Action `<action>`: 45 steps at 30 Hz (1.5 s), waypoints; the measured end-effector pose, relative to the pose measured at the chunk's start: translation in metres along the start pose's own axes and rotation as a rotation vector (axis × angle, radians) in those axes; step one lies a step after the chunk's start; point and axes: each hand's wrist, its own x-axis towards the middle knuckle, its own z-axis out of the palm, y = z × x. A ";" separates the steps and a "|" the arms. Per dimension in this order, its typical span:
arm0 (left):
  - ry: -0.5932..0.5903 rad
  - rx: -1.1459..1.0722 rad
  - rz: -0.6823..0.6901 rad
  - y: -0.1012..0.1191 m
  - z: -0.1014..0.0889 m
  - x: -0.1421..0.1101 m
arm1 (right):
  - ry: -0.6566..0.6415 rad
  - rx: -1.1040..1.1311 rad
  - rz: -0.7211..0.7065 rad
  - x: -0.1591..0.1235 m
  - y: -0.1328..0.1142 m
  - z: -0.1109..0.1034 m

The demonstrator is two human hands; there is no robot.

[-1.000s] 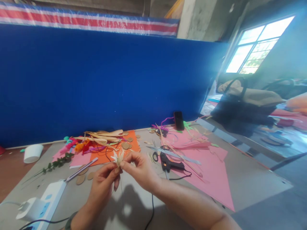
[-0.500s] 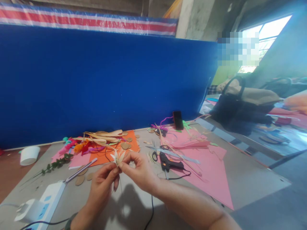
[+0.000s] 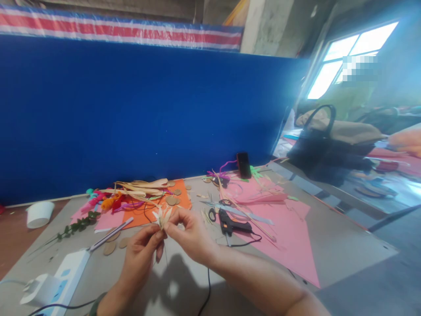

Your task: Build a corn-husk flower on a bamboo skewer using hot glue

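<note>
Between my two hands is a small pale straw-coloured flower (image 3: pixel 162 218) with pointed petals, its base pinched low down. My left hand (image 3: pixel 143 248) is closed on that base with thumb and fingertips. From the right, my right hand (image 3: pixel 189 232) pinches the flower's side between thumb and forefinger. A thin stem or wire seems to hang beneath the hands. Behind them, dried husk strips (image 3: pixel 141 189) lie over an orange sheet (image 3: pixel 138 219). A black glue gun (image 3: pixel 233 224) and scissors (image 3: pixel 215 208) lie right of my right hand.
A white power strip (image 3: pixel 70 274), a pen (image 3: pixel 112 233), a green leafy sprig (image 3: pixel 77 224) and a white cup (image 3: pixel 40 214) are on the left. Pink paper (image 3: pixel 289 237) covers the right side. A phone (image 3: pixel 244 165) leans on the blue partition (image 3: pixel 148 105); a black bag (image 3: pixel 315 149) stands beyond.
Both hands keep their pinch on the flower, which has barely shifted. At the far right, a blurred person in the background has moved rightward, uncovering more of the window.
</note>
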 end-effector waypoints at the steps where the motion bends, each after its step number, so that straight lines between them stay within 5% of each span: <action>1: 0.002 0.006 -0.001 0.000 0.000 0.000 | 0.001 -0.001 0.003 0.000 0.000 0.000; 15: -0.013 0.076 -0.023 0.003 -0.001 0.000 | -0.004 0.037 -0.022 0.002 0.006 0.000; 30: 0.092 -0.159 -0.031 0.000 0.001 0.008 | -0.021 0.054 -0.045 0.000 0.000 -0.002; 34: 0.163 -0.171 -0.024 0.005 0.002 0.010 | 0.003 -0.018 -0.064 0.002 0.008 -0.002; 39: 0.243 -0.178 -0.079 0.013 0.001 0.011 | -0.166 -0.196 -0.016 0.005 0.027 0.003; 45: 0.213 -0.162 -0.085 0.009 -0.001 0.012 | -0.191 -0.167 -0.146 0.009 0.049 0.008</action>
